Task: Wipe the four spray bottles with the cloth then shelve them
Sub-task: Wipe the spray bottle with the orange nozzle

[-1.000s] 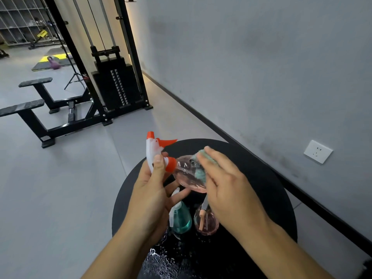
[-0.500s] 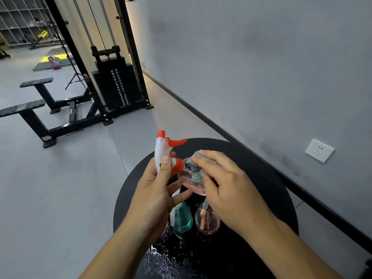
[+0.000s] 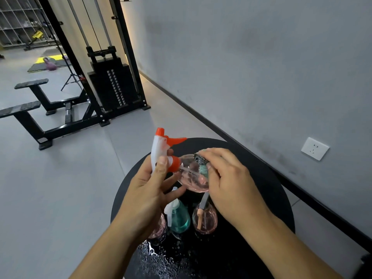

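My left hand [image 3: 149,190] grips the white-and-orange trigger head of a clear pink plastic spray bottle [image 3: 191,176], thumb curled over the orange collar, holding it tipped on its side above the round black desk [image 3: 267,188]. My right hand [image 3: 229,184] pinches a small teal cloth with a dark speckled patch [image 3: 202,163] against the bottle's round body, fingers curled over it.

I judge this to be mid-wipe on one bottle, with nothing yet shelved as far as I can see. Three more bottles stand close together on the desk just beneath my hands: a teal translucent bottle with a white trigger [image 3: 178,217] in the middle, a pink bottle with a peach-coloured trigger [image 3: 205,218] to its right, and another pink bottle [image 3: 159,228] mostly hidden behind my left wrist. Whether any of these is already wiped I cannot tell. Water droplets [image 3: 159,258] bead on the desk's near edge.

A wall of shelving [image 3: 18,21] shows far off at upper left, well apart from the desk; whether that is the destination, I cannot say.
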Demonstrator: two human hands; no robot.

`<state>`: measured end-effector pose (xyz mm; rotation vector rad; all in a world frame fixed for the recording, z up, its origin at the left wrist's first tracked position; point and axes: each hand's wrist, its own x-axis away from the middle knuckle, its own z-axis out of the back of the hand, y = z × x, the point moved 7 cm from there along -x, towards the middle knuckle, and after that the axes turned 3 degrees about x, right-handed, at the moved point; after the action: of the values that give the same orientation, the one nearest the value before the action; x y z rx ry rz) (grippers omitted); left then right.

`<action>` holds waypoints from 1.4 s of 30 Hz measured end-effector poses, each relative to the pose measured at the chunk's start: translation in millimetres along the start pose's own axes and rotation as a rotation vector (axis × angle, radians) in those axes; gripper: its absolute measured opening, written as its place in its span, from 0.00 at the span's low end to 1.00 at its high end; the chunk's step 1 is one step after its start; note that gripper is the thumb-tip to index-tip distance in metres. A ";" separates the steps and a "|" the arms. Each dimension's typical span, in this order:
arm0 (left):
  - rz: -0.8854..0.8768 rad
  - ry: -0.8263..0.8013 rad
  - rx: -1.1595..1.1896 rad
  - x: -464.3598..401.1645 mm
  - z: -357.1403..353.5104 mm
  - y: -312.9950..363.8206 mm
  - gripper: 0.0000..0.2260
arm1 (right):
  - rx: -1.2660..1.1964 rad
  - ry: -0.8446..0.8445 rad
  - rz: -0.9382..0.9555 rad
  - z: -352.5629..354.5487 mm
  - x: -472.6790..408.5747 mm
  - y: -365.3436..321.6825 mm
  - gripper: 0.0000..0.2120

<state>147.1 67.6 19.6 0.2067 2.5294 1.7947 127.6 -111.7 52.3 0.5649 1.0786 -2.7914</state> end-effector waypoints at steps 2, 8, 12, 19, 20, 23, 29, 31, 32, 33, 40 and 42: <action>-0.004 0.003 -0.005 0.7 -1.4 -0.2 0.19 | -0.023 -0.023 0.052 -2.9 4.5 -8.2 0.19; -0.030 0.036 0.114 -1.1 4.4 7.6 0.14 | -0.073 0.060 -0.034 8.8 -1.0 7.4 0.18; -0.030 0.032 0.094 -0.1 2.2 8.4 0.14 | -0.120 0.082 -0.075 9.8 1.5 10.2 0.17; -0.025 0.052 0.066 -0.7 4.6 7.9 0.17 | -0.160 0.073 -0.022 11.3 0.5 5.9 0.17; -0.030 0.061 0.075 -1.0 5.3 9.2 0.17 | -0.166 0.089 -0.046 12.4 -0.7 9.8 0.17; -0.035 0.062 0.065 -0.4 4.3 9.6 0.16 | -0.210 0.076 -0.047 10.9 1.5 7.5 0.17; -0.023 0.081 0.089 -1.6 10.1 10.9 0.14 | -0.274 0.084 -0.065 13.2 0.3 10.4 0.16; -0.018 0.090 0.067 -0.3 8.1 10.5 0.18 | -0.299 0.082 -0.076 11.1 1.8 11.3 0.16; -0.022 0.099 0.048 0.2 6.9 10.0 0.19 | -0.306 0.082 -0.073 9.8 3.0 10.3 0.17; -0.032 0.119 0.031 0.7 6.7 10.0 0.19 | -0.311 0.083 -0.067 8.7 4.1 8.8 0.17; 0.002 0.226 0.161 -1.2 21.7 6.5 0.12 | -0.359 0.055 -0.041 4.7 5.2 4.6 0.17; 0.017 0.209 0.204 -2.9 22.7 5.0 0.09 | -0.383 0.050 -0.053 4.8 4.9 6.3 0.16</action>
<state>152.8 90.1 16.6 0.0475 2.8643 1.6418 123.0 -119.4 49.8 0.5670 1.6071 -2.5205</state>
